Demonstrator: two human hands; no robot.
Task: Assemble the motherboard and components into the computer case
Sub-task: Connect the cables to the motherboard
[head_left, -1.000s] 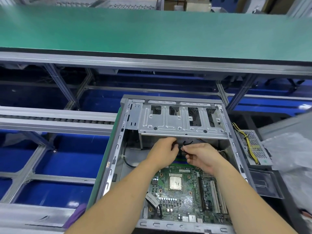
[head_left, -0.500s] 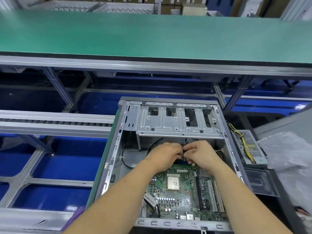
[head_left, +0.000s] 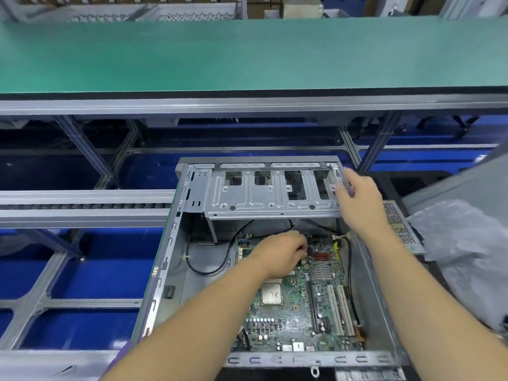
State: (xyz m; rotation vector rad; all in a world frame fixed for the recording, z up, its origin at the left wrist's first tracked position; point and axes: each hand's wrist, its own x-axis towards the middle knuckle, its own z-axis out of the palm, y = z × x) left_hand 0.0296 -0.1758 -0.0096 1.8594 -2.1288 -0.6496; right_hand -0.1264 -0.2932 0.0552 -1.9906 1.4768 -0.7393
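An open grey computer case (head_left: 167,259) lies flat in front of me. The green motherboard (head_left: 297,312) sits inside it, with a silver processor at its middle. My left hand (head_left: 280,251) hovers low over the board's far edge, fingers curled around a small cable connector. My right hand (head_left: 357,199) is raised at the right end of the metal drive cage (head_left: 247,196), fingers relaxed and spread near the case's far right corner. A black cable (head_left: 217,268) loops across the case floor on the left of the board.
A green conveyor belt (head_left: 247,53) runs across the back above an aluminium frame. A perforated metal power supply (head_left: 398,226) and crumpled clear plastic bag (head_left: 467,248) lie right of the case. A roller rail (head_left: 82,206) runs on the left over the blue floor.
Both hands were together at the connector under the drive cage. My right hand has lifted away up to the cage's right end; my left hand stays at the board.
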